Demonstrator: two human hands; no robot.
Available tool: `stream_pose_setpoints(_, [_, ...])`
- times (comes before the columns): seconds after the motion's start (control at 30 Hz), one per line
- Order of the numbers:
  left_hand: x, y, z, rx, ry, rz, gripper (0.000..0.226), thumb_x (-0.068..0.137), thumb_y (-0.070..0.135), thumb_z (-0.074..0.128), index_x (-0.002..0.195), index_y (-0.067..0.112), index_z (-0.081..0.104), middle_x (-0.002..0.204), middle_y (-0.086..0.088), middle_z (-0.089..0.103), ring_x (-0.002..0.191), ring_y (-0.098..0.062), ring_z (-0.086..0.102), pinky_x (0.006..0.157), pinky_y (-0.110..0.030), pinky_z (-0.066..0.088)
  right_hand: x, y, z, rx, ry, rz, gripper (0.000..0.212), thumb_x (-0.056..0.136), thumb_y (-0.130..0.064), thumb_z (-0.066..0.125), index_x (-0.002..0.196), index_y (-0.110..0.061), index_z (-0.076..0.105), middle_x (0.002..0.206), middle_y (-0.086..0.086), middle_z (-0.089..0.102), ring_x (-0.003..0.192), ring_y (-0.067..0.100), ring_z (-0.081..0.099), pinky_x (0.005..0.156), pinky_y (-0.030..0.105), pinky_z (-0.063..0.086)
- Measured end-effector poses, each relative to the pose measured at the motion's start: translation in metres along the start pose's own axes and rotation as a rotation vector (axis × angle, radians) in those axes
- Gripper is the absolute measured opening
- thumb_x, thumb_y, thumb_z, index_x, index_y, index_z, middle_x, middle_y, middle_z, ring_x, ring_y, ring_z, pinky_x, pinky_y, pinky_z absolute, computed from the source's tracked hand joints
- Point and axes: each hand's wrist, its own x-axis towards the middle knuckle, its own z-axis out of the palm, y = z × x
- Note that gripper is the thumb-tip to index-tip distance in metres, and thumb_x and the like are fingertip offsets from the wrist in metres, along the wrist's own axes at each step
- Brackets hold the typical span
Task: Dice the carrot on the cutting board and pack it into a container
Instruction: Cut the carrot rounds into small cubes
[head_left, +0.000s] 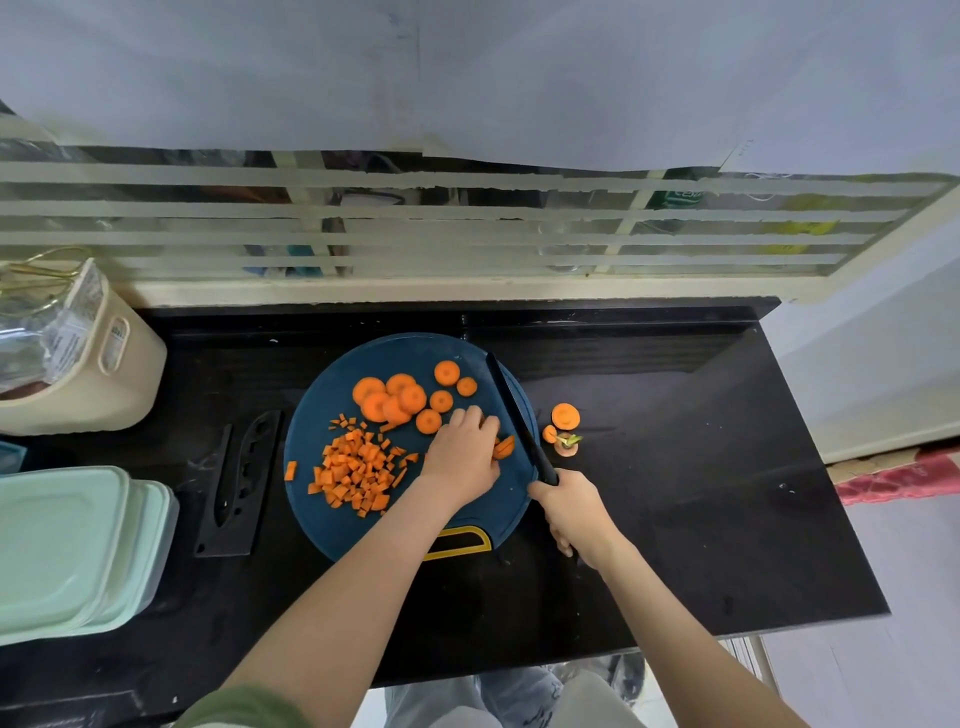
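A round dark-blue cutting board (332, 395) lies on the black counter. Several carrot rounds (397, 397) sit at its far side, and a pile of diced carrot (356, 470) lies at its left. My left hand (462, 454) presses down on carrot strips (504, 447) near the board's right side. My right hand (574, 512) grips the handle of a black knife (511, 410), whose blade points away from me just right of the strips. Stacked mint-green containers (67, 551) stand at the counter's left edge.
Carrot end pieces (563, 423) lie on the counter right of the board. A black knife sheath (239, 483) lies left of the board. A cream bin (98, 364) stands at the back left. The counter ends at the right and front.
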Motion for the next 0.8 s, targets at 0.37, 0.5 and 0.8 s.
stream_pose_setpoints(0.37, [0.016,-0.017,-0.007,-0.105,-0.024,-0.053,0.028,0.095,0.013,0.05,0.123,0.011,0.048,0.121,-0.008,0.049,0.114,-0.026,0.044,0.085,-0.035,0.041,0.003,0.001,-0.002,0.031,0.004,0.026,0.009,0.096,-0.021,0.05,0.091,-0.013,0.052,0.062,0.008,0.048,0.033,0.013,0.038,0.038,0.026,0.037])
stream_pose_setpoints(0.5, [0.019,-0.016,-0.007,-0.064,-0.019,-0.049,0.023,0.096,0.017,0.049,0.119,0.013,0.05,0.115,-0.008,0.05,0.109,-0.026,0.046,0.074,-0.034,0.039,0.003,0.001,-0.003,0.052,-0.003,0.029,0.009,0.095,-0.02,0.05,0.093,-0.012,0.052,0.061,0.008,0.047,0.032,0.014,0.037,0.038,0.026,0.037])
stream_pose_setpoints(0.8, [0.017,-0.002,-0.008,-0.042,0.007,-0.046,0.022,0.092,0.027,0.048,0.108,0.012,0.054,0.11,-0.006,0.052,0.108,-0.023,0.047,0.072,-0.032,0.039,0.008,0.002,-0.007,0.039,-0.009,0.02,0.006,0.094,-0.02,0.05,0.093,-0.014,0.051,0.061,0.007,0.045,0.033,0.014,0.036,0.037,0.025,0.036])
